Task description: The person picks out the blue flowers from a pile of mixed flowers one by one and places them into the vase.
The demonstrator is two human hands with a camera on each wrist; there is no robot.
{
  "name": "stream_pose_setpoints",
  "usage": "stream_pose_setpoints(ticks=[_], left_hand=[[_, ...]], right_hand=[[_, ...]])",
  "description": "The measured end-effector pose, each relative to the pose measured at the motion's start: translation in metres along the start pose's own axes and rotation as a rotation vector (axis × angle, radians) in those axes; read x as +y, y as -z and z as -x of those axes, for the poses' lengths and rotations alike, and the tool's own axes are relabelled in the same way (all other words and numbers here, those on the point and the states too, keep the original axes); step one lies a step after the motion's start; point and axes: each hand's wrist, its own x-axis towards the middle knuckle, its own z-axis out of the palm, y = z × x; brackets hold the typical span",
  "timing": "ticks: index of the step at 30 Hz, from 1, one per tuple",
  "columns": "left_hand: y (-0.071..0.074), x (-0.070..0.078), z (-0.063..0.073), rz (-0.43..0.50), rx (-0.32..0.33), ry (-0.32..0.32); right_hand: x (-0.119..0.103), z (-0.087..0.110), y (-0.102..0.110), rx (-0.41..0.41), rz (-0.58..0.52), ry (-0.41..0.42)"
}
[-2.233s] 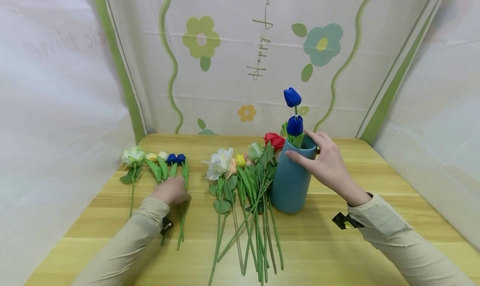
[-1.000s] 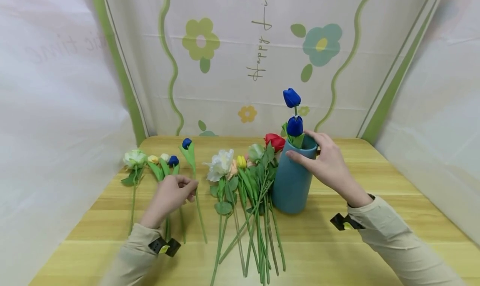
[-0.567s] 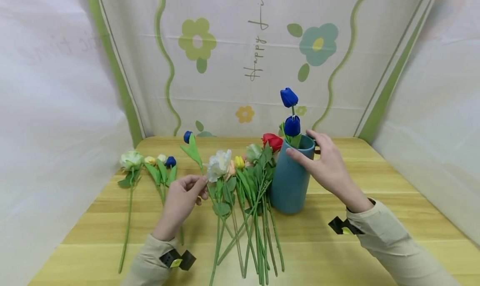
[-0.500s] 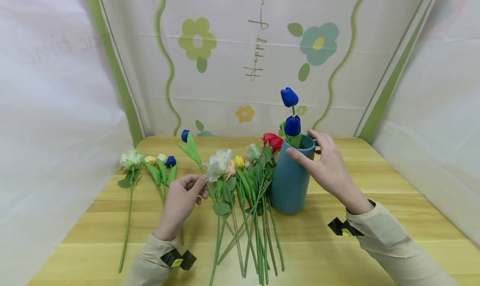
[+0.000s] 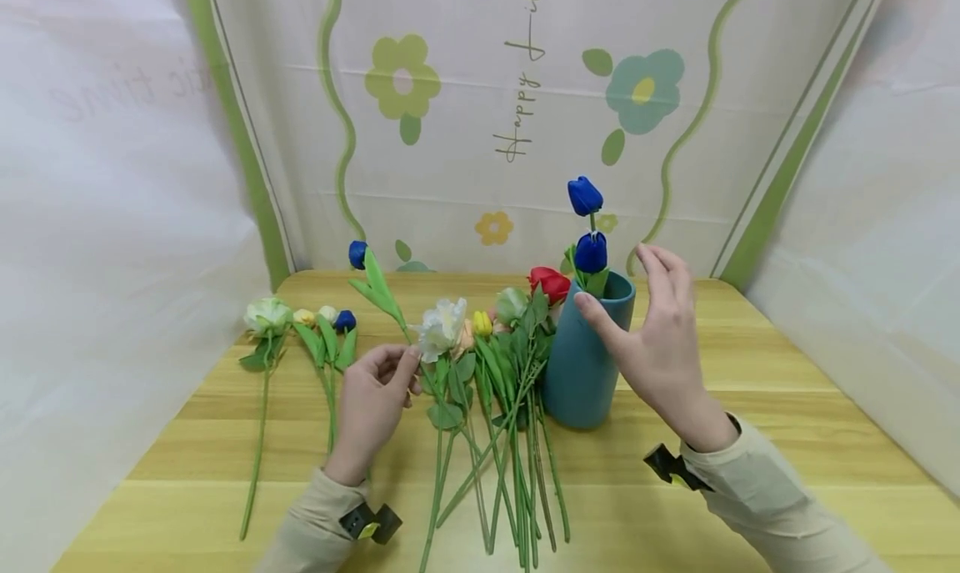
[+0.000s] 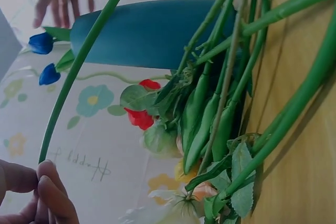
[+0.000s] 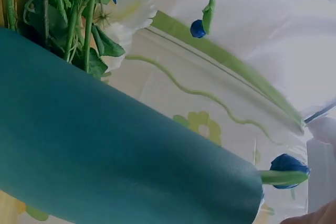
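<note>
My left hand (image 5: 375,402) pinches the stem of a blue tulip (image 5: 357,254) between thumb and fingers, its head tilted up and left. In the left wrist view the lower stem (image 6: 79,66) rises from the fingertips. A blue-teal vase (image 5: 583,364) stands upright on the table and holds an upper blue tulip (image 5: 584,196) and a lower one (image 5: 591,252). My right hand (image 5: 663,348) is beside the vase mouth with fingers extended, the fingers raised off the rim and the thumb close by it. The right wrist view shows the vase wall (image 7: 131,140) up close.
Left of the vase lie a white flower (image 5: 441,329), a yellow tulip (image 5: 482,323), a red flower (image 5: 550,284) and several crossing green stems. Farther left are a pale green flower (image 5: 267,315) and small tulips, one blue (image 5: 345,320). Fabric walls enclose the wooden table (image 5: 712,490).
My left hand has lifted one blue tulip from the left group and carried it right, tilting it. My right hand, earlier holding the vase rim, has raised its fingers away.
</note>
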Motion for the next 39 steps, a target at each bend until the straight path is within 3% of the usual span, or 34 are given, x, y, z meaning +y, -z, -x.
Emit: stream_pose_setpoints(ticks=[8, 19, 28, 39], left_hand=[[-0.008, -0.002, 0.005, -0.035, 0.055, -0.213], [-0.01, -0.009, 0.005, -0.112, 0.103, -0.451], [-0.011, -0.012, 0.004, -0.128, 0.1, -0.489], [-0.013, -0.012, 0.004, -0.154, 0.078, -0.544]], right_hand=[[-0.012, 0.002, -0.007, 0.19, -0.051, 0.278], [-0.027, 0.01, -0.023, 0.273, -0.095, 0.46], [-0.043, 0.012, -0.031, 0.303, -0.162, 0.591], [-0.042, 0.023, -0.044, 0.19, -0.182, 0.672]])
